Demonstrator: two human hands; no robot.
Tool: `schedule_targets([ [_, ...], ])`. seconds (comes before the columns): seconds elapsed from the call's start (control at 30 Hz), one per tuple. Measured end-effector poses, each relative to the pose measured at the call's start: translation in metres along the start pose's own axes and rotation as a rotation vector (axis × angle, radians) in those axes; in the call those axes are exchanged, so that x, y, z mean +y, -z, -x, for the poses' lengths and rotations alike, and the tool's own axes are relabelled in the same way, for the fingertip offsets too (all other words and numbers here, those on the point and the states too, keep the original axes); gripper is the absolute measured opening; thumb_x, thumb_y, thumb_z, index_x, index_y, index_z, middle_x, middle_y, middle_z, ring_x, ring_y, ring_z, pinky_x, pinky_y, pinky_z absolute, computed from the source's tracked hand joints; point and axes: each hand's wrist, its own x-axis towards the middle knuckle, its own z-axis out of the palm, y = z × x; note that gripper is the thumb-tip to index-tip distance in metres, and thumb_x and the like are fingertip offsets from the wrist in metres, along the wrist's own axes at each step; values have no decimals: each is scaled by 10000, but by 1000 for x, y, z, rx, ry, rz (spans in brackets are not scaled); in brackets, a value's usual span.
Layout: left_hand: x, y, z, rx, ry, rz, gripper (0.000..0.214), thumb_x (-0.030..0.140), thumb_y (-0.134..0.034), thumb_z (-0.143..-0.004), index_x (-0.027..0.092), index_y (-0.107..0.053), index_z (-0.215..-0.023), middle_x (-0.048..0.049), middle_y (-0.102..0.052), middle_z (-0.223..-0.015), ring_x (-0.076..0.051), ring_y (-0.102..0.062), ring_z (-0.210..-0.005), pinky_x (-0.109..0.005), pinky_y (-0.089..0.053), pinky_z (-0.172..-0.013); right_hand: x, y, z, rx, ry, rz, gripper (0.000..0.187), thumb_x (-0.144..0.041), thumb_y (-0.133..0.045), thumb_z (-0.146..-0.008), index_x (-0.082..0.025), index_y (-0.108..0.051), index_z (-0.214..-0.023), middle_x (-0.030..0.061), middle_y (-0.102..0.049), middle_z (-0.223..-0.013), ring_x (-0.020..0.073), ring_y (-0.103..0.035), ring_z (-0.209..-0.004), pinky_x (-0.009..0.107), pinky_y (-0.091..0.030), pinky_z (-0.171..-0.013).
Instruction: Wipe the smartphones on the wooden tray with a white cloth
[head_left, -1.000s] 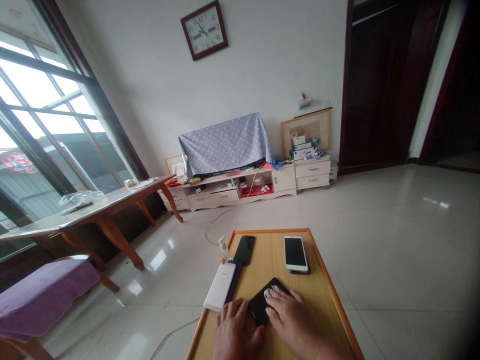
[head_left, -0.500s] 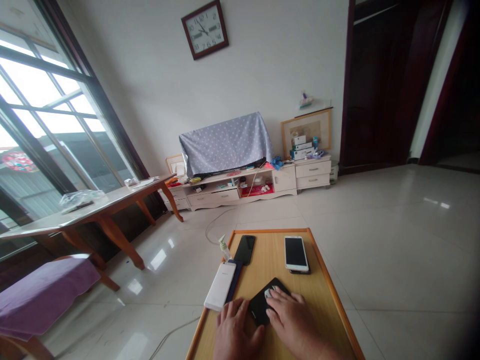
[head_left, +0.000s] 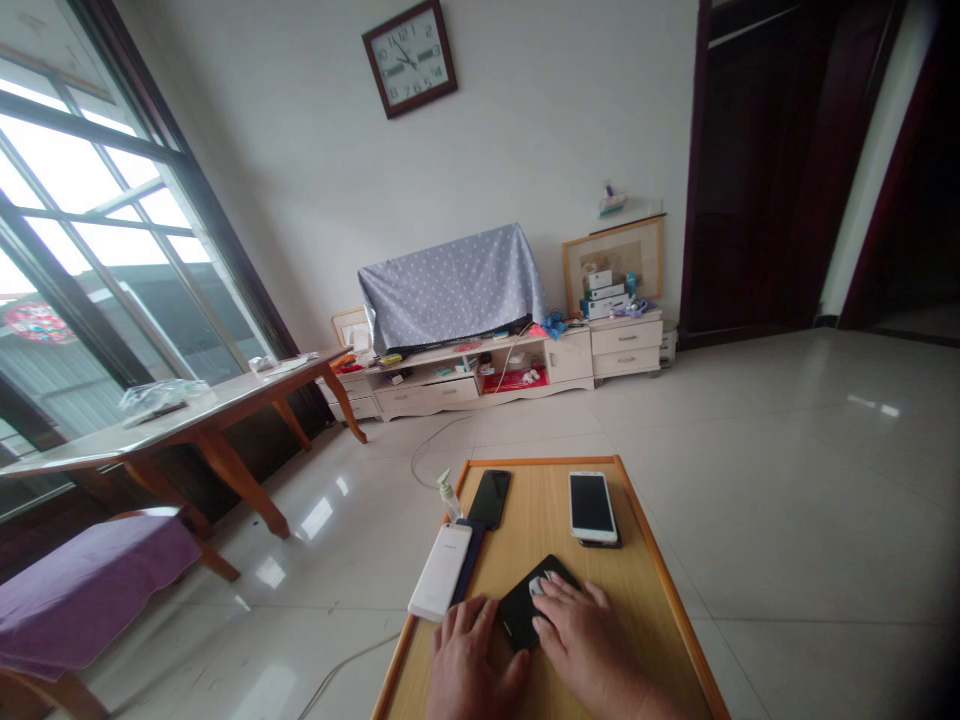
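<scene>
Head view, left to right:

1. A white phone (head_left: 440, 572) lies across the bench's (head_left: 541, 522) left edge, beside a navy case (head_left: 469, 562), with a pump bottle (head_left: 448, 497) just behind.
2. The left hand (head_left: 476, 660), fingers open, touches the lower edge of a black handset (head_left: 516, 612).
3. The right hand (head_left: 592, 640) lies half-curled over that handset; I cannot tell if it grips.
4. Ahead, a black phone (head_left: 489, 498) and a white smartphone (head_left: 591, 507) lie apart.

Pass up the wooden board (head_left: 540, 462) between the black phone (head_left: 489, 499) and white phone (head_left: 591, 507); another white phone (head_left: 440, 572) blocks leftward.
</scene>
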Motion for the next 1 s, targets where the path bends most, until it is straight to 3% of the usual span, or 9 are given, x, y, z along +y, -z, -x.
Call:
schedule_targets([
  [1.0,0,0,-1,-9,0,-20,665,564,-652,-733,305,-608,-1345,-46,-590,-1411,-306,-483,-1318,-441,-367,-1109,8,-7,-1,-44,15,-15,462,-412,-400,-979,-297,-592,-1384,51,-506,-1510,256,-381,-1445,506,-185,-1183],
])
